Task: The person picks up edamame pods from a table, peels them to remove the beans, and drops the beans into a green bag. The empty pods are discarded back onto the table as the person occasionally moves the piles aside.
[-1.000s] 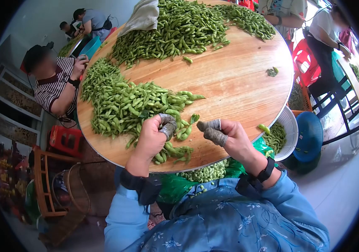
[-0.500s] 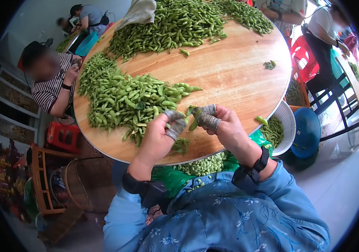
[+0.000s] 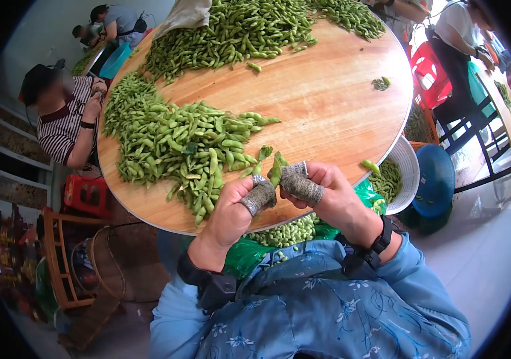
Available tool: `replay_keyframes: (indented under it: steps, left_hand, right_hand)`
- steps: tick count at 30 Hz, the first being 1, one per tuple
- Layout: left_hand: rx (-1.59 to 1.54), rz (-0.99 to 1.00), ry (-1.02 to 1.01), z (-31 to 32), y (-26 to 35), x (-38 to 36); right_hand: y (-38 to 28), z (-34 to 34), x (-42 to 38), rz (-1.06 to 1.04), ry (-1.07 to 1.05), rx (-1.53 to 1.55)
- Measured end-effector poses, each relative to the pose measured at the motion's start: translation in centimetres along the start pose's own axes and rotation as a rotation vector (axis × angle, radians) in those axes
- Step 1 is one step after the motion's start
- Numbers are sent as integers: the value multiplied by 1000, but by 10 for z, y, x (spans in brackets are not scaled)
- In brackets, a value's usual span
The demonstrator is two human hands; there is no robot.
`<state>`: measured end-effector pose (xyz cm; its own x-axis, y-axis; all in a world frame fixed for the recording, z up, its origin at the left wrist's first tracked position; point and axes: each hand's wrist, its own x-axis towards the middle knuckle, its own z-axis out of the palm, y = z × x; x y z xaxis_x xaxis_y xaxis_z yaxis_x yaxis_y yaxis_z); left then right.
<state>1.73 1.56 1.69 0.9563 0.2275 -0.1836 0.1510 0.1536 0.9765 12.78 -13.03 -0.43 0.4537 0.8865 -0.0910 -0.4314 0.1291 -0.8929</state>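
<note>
My right hand [image 3: 333, 191] pinches a green edamame pod [image 3: 276, 169] in its fingers, which wear grey knitted finger covers. Close against it, my left hand [image 3: 231, 209] is closed at the pod's lower end, also with grey covers on its fingers. The exact grip of the left fingertips is partly hidden. Beside the left hand lies a heap of edamame pods [image 3: 183, 143] on the round wooden table [image 3: 327, 96]. Below both hands, shelled beans [image 3: 288, 232] lie in a green plastic bag [image 3: 248, 254] at my lap.
A larger pod pile [image 3: 237, 36] with a grey cloth [image 3: 185, 17] covers the table's far side. At right stand a white basket [image 3: 409, 179] of pods and a blue basin [image 3: 435, 179]. A co-worker [image 3: 67, 113] sits at left; others work behind. A red stool [image 3: 87, 194] stands low left.
My hands have come together at the pod, the left moving right and slightly down. The pod now stands more upright in the right fingers. The whole view has shifted slightly.
</note>
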Motion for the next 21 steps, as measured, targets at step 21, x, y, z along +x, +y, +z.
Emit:
replay_keyframes:
  steps: [21]
  left_hand:
    - [466,160,-69,0,11,-9]
  right_hand:
    - [-3,5,-6,50,18,-3]
